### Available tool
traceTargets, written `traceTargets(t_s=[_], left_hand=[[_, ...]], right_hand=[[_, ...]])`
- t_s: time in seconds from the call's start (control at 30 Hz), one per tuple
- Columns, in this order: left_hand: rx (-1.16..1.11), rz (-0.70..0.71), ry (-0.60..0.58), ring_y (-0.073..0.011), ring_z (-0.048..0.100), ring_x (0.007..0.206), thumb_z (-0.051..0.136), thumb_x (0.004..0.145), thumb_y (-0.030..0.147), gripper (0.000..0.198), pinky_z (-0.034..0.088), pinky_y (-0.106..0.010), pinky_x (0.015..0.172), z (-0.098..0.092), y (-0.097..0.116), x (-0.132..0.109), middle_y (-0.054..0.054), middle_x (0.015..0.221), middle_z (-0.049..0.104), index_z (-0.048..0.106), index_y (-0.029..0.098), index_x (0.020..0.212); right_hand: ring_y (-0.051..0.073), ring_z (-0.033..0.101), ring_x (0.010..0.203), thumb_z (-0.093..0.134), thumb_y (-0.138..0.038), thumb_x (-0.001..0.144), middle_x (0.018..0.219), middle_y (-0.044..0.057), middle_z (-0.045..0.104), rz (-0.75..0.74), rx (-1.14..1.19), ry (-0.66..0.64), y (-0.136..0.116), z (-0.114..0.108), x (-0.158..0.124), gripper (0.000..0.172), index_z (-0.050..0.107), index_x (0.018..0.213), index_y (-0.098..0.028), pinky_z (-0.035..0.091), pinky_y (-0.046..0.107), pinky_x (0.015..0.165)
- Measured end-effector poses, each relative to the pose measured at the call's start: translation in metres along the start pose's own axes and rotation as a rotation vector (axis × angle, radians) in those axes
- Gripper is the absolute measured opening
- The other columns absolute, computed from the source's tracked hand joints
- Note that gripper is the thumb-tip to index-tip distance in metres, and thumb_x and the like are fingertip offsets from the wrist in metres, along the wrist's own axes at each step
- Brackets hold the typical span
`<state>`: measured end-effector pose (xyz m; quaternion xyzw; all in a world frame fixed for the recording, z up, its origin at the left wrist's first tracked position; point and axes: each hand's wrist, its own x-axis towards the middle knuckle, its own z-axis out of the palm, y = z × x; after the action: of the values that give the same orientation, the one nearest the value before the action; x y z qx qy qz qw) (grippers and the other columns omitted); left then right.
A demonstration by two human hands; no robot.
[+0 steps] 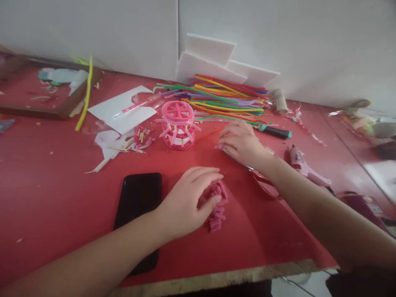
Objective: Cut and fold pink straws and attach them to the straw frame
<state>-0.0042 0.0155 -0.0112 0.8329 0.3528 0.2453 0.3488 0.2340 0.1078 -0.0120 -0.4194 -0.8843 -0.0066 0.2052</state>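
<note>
My left hand [193, 200] curves around a small pile of pink pipe-cleaner pieces [218, 212] near the middle front of the red table, fingers bent and thumb resting on the pile. Farther back and to the right, my right hand [239, 142] hovers low over the table with fingers curled; a bit of pink shows at its fingertips, too small to name. Left of it stands a round pink openwork structure [178, 123] made of pipe cleaners and small sticks. A black phone [140, 198] lies partly under my left forearm.
Coloured pipe cleaners [229, 99] lie at the back before white boards [210, 51]. To the right are a cutter [275, 132], red-handled scissors [266, 185], a pink glue gun [306, 167] and a cardboard roll [280, 101]. White paper [120, 113] and scraps lie left.
</note>
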Motion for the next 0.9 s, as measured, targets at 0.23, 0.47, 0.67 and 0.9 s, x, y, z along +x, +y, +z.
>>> traceTargets(t_s=[0.23,0.47,0.67,0.9], left_hand=[[0.258,0.222,-0.326,-0.0461,0.025,0.147,0.066,0.073,0.07,0.087,0.026,-0.07,0.113,0.006,0.001,-0.005,-0.014,0.16,0.035,0.047,0.026,0.146],[0.259,0.391,-0.16,-0.0302,0.061,0.119,0.056,0.095,0.028,0.02,0.048,-0.05,0.105,0.014,0.0,-0.004,-0.011,0.122,0.071,0.071,0.017,0.103],[0.241,0.449,-0.085,-0.0226,0.067,0.096,0.054,0.095,0.018,0.017,0.056,-0.038,0.089,0.012,0.001,0.0,-0.008,0.105,0.074,0.07,0.017,0.099],[0.23,0.386,0.055,-0.0301,0.043,0.141,0.059,0.093,0.023,0.042,0.041,-0.049,0.114,-0.001,0.006,-0.003,-0.012,0.151,0.048,0.054,0.023,0.134]], right_hand=[[0.028,0.062,0.105,0.059,-0.023,0.084,0.107,0.009,0.073,0.189,0.018,-0.12,0.016,-0.009,-0.004,0.022,0.075,0.098,-0.02,0.045,0.047,0.098],[0.025,0.066,0.106,0.058,-0.027,0.087,0.115,0.012,0.072,0.466,-0.046,0.184,0.015,-0.063,-0.032,0.031,0.072,0.113,-0.017,0.049,0.04,0.094],[0.02,0.068,0.084,0.059,-0.029,0.087,0.103,0.008,0.076,0.916,-0.271,0.082,0.036,-0.097,-0.067,0.025,0.073,0.107,-0.022,0.048,0.033,0.08],[0.027,0.068,0.082,0.058,-0.017,0.08,0.104,0.022,0.073,1.058,-0.467,-0.342,0.059,-0.109,-0.148,0.041,0.066,0.119,-0.009,0.044,0.035,0.069]])
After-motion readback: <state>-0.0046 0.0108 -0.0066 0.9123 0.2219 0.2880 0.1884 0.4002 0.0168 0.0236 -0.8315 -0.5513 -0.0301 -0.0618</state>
